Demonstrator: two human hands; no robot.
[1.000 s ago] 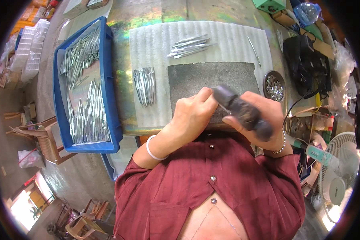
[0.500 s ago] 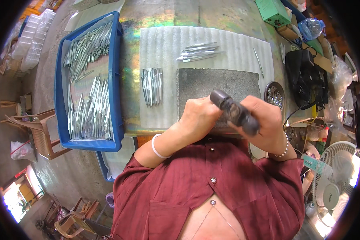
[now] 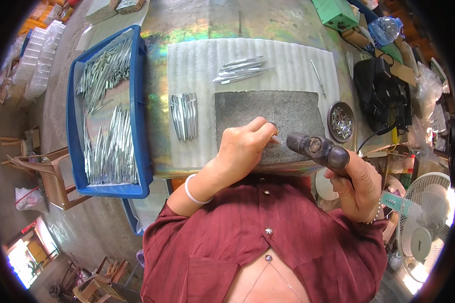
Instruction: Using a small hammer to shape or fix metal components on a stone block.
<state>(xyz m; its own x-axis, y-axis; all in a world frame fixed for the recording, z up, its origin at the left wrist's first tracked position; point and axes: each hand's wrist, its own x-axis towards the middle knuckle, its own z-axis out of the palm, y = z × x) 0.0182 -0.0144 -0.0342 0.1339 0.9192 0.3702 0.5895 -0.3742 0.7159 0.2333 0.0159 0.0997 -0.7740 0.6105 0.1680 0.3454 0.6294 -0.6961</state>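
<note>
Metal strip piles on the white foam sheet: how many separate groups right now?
2. One fanned pile lies at the foam sheet's far edge; one neat row sits left of the grey stone slab. The left hand may hide more.

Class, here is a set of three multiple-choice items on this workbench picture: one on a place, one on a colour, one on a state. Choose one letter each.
1. Where does the small round dish of metal bits stand?
A. Right of the grey stone slab
B. Inside the tray
C. On the floor

2. What colour is the tray holding the metal strips?
A. Green
B. Blue
C. Red

3. What is the right hand doing?
A. Resting flat and empty
B. Gripping a hammer
C. Holding a cup

Answers:
1 A, the dish sits just past the slab's right edge.
2 B, its rim is blue all round.
3 B, the fingers wrap the handle, with the head near the left hand on the slab.
</note>
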